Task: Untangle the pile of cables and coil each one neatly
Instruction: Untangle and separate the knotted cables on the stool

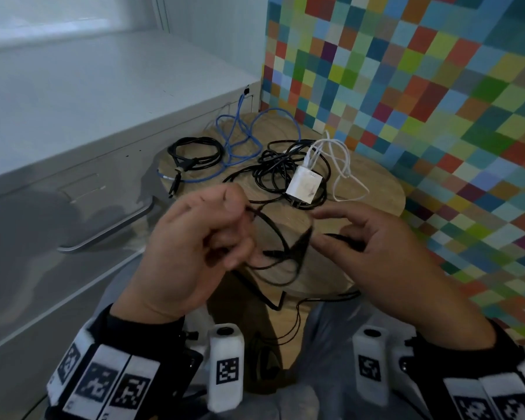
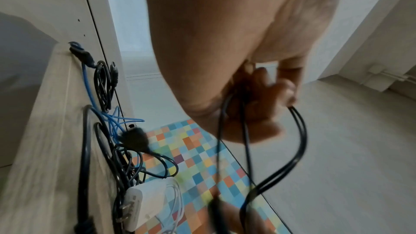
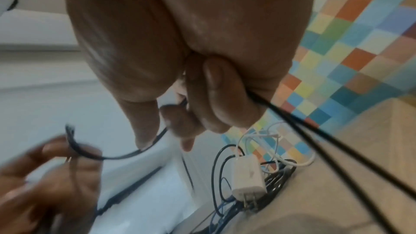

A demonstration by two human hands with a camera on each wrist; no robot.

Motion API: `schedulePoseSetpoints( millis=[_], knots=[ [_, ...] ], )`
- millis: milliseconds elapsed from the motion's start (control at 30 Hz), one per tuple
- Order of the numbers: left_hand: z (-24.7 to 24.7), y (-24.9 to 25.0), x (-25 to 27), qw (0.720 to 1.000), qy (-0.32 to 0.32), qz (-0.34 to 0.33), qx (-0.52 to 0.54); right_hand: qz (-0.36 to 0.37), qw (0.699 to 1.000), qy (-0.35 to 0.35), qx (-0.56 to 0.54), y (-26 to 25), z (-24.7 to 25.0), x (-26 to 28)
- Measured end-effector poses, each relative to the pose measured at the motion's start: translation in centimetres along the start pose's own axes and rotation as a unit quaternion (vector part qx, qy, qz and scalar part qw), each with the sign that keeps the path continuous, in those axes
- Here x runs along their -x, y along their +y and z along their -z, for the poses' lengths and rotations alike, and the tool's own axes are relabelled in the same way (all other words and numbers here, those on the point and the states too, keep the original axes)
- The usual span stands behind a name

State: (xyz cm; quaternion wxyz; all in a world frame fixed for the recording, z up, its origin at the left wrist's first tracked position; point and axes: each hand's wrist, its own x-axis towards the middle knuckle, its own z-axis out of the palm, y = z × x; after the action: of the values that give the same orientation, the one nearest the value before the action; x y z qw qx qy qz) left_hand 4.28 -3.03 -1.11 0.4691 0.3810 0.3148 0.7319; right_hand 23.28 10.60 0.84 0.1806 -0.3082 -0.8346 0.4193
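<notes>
A thin black cable hangs in loops between both hands above the near edge of the round wooden table. My left hand holds its loops in curled fingers. My right hand pinches a strand of the same black cable, which runs down over the table edge. Further back on the table lie a tangled black cable bundle, a white charger with its white cable, a blue cable and a coiled black cable.
A white cabinet with a metal handle stands left of the table. A multicoloured checkered wall rises right behind it. Strands of the held cable dangle near my lap.
</notes>
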Motion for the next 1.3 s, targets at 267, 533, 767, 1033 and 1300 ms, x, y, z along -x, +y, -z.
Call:
schedulePoseSetpoints(
  millis=[267, 533, 767, 1033, 1300],
  knots=[
    [0.7, 1.4, 0.2, 0.994, 0.086, 0.014, -0.064, 0.025, 0.989, 0.141, 0.033, 0.7, 5.0, 0.2],
    [2.0, 1.3, 0.7, 0.990, -0.022, 0.060, -0.122, -0.004, 0.968, 0.245, 0.051, 3.4, 7.5, 0.1],
    [1.7, 1.6, 0.3, 0.998, 0.065, 0.014, 0.013, -0.015, 0.959, 0.282, 0.040, 4.6, 8.2, 0.1],
    [-0.2, 0.7, -0.6, 0.980, 0.130, 0.047, 0.142, -0.030, 0.990, 0.132, 0.046, 2.7, 6.2, 0.5],
    [-2.0, 0.1, -0.4, 0.982, 0.095, 0.074, 0.148, -0.039, 0.982, -0.150, 0.109, 1.1, 2.0, 0.9]
  ],
)
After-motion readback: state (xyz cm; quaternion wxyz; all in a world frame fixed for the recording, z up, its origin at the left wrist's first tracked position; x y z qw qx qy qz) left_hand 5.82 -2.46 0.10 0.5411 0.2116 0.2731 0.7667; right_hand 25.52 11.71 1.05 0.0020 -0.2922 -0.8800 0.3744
